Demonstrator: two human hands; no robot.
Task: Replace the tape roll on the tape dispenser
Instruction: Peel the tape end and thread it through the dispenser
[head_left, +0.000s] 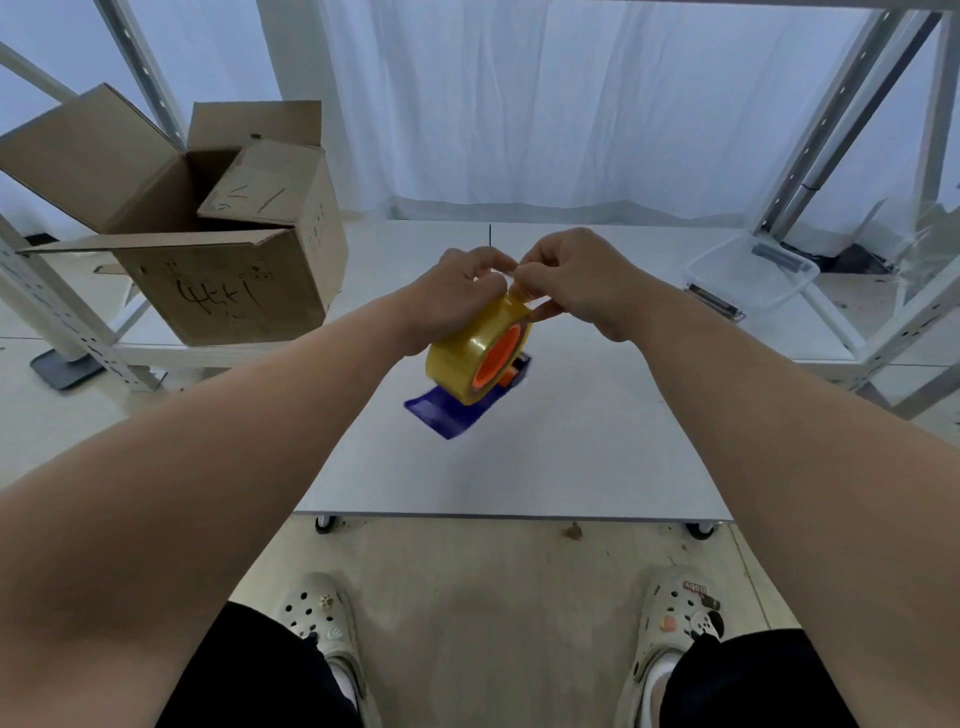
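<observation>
A yellowish tape roll (462, 358) with an orange core is held upright in the air above the white table (571, 457). My left hand (457, 296) grips the roll from the left and behind. My right hand (576, 283) pinches the top of the roll, where the loose tape end seems to be, against my left fingers. Below the roll, a blue tape dispenser (457, 413) lies on the table, partly hidden by the roll.
An open cardboard box (208, 244) stands at the table's back left. A clear plastic container (748, 273) sits at the back right beside metal shelf frames (831, 119). A white curtain hangs behind. My feet in clogs stand on the floor below the table's front edge.
</observation>
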